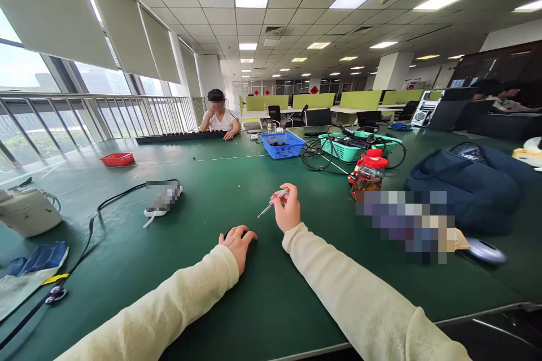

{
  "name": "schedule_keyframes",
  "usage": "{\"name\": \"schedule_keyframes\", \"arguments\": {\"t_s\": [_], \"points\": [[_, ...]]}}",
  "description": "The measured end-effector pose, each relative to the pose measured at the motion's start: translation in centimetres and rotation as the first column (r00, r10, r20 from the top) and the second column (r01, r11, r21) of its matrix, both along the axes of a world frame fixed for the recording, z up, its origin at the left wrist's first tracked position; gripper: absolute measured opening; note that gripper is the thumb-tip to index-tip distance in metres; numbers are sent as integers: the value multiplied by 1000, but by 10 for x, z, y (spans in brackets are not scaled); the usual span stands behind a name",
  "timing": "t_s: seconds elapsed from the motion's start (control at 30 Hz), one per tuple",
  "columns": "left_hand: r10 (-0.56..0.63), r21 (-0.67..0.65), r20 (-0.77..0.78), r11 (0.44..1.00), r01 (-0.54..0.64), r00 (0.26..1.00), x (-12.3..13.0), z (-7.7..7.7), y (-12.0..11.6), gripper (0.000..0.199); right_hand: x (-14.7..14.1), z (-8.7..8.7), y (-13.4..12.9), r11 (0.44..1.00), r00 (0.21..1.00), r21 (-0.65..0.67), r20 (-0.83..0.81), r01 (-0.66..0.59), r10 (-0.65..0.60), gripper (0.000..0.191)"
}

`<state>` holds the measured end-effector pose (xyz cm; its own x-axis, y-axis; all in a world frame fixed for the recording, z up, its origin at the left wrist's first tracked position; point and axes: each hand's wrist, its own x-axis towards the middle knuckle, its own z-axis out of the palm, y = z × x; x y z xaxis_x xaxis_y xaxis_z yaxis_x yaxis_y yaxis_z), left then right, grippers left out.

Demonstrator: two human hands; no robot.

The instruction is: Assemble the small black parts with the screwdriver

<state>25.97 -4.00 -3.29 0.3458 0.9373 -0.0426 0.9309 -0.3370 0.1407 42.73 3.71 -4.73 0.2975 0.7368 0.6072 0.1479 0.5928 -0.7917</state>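
Observation:
My left hand [239,243] lies on the green tabletop with its fingers curved over a black, rounded thing that looks like a computer mouse [230,232]; most of it is hidden under the palm and fingers. My right hand [288,208] is raised a little above the table, just right of the left one. Between its thumb and fingers it grips a slim screwdriver [267,208], whose thin metal shaft slants down to the left. The tip points at the bare tabletop near my left hand, apart from the dark thing.
Farther back stand a red tray [117,159], a blue basket [282,146] and a turquoise basket [345,150] with cables. To the right are a red-lidded bottle [367,176] and a navy bag [463,192]. A white pot [29,213] stands left. Across the table sits a person [219,119].

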Motion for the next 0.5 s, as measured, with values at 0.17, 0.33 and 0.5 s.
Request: {"name": "schedule_keyframes", "arguments": {"t_s": [0.17, 0.33, 0.5], "points": [[-23, 37, 4, 999, 23, 1000, -44, -7, 1, 52, -2, 1, -1, 1000, 1000, 0, 1, -7, 7, 24], [70, 143, 39, 987, -75, 997, -127, -10, 4, 47, -3, 1, -3, 999, 999, -26, 18, -27, 27, 24], [296, 216, 28, 931, -295, 955, -223, -6, 8, 44, -4, 2, -4, 999, 999, -16, 29, -37, 37, 23]]}}
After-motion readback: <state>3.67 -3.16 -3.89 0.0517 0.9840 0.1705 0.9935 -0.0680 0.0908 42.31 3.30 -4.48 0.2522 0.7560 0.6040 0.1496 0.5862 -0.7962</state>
